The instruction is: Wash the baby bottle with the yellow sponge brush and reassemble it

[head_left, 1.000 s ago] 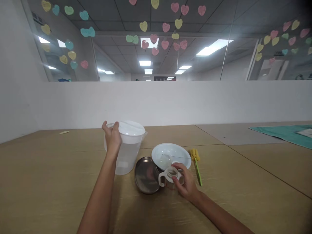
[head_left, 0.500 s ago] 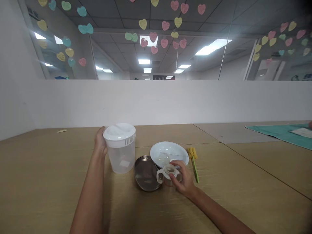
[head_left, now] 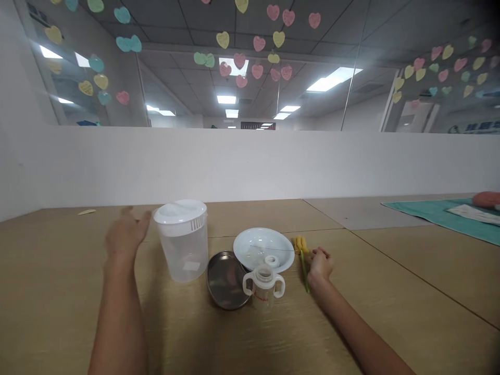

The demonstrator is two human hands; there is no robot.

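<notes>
My left hand (head_left: 125, 234) is raised left of the lidded clear bucket (head_left: 183, 250), fingers apart, holding nothing. On the right, my right hand (head_left: 321, 265) is beside the brush with yellow sponge lobes (head_left: 300, 245) and a green handle; its fingers are curled, and whether they touch the brush is unclear. Between the hands stands a clear two-handled bottle (head_left: 263, 286) without a cap. Behind it, a white bowl (head_left: 263, 237) holds a white ring (head_left: 272, 261) and something clear. An oval metal tray (head_left: 227, 281) lies between bucket and bottle.
A teal cloth (head_left: 417, 211) with a white item and a reddish object (head_left: 486, 199) lies at the far right. One small pale flat piece (head_left: 86, 212) is at the back left. Behind the table (head_left: 234, 344) rises a white wall (head_left: 250, 164).
My left hand has let go of the bucket and moved left. My right hand has released the bottle and moved right to the brush. The view has shifted slightly.
</notes>
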